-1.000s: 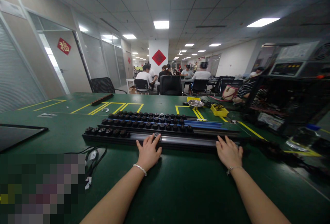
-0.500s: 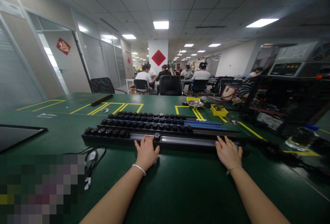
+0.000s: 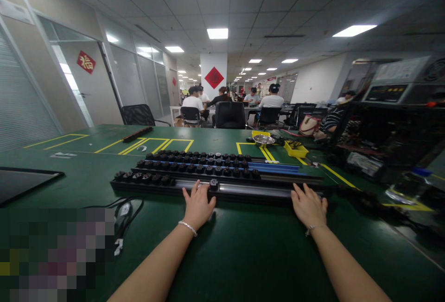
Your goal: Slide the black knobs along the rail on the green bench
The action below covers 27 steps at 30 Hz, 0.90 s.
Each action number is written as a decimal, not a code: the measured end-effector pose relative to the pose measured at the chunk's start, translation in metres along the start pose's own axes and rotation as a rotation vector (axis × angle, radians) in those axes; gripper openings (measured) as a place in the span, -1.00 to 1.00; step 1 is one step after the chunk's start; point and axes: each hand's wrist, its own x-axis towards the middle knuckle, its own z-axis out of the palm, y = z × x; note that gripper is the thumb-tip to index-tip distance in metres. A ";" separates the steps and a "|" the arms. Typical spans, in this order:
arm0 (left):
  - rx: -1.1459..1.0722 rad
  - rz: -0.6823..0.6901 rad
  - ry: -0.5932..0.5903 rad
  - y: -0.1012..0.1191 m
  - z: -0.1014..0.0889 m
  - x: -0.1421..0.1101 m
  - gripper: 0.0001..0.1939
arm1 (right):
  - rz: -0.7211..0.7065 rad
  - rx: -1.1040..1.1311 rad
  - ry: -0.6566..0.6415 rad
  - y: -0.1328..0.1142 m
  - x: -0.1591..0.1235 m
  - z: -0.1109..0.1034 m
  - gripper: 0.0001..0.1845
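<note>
A long black power track rail point(image 3: 253, 191) with a shiny channel lies across the bench in front of me. My left hand point(image 3: 197, 205) rests on its near side, fingers apart, close beside a lone black socket block point(image 3: 214, 185) sitting in the channel. Farther right, my right hand point(image 3: 309, 205) lies on the same rail with its fingers spread. Neither hand is wrapped around anything. A row of similar blocks point(image 3: 146, 178) fills the rail's left end. Behind it lie more rails, some blue point(image 3: 274, 168), carrying rows of black blocks point(image 3: 191, 168).
Yellow tape marks the green bench point(image 3: 243, 255). A dark flat panel point(image 3: 28, 181) and a black cable point(image 3: 128, 218) lie left. Toward the back right are a metal bowl point(image 3: 263, 140), a yellow bin point(image 3: 295, 150) and a cluttered rack point(image 3: 368, 130). People sit farther away.
The lone socket block has shifted very slightly right along the rail. Both my hands stay in almost the same places.
</note>
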 end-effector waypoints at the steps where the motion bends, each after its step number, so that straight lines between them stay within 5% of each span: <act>1: 0.001 0.005 0.003 0.000 0.000 0.000 -0.59 | 0.000 0.002 -0.004 0.000 0.000 -0.001 -0.36; 27: -0.088 0.074 0.045 -0.006 0.004 0.002 -0.64 | -0.001 0.020 0.025 0.000 0.000 0.001 -0.38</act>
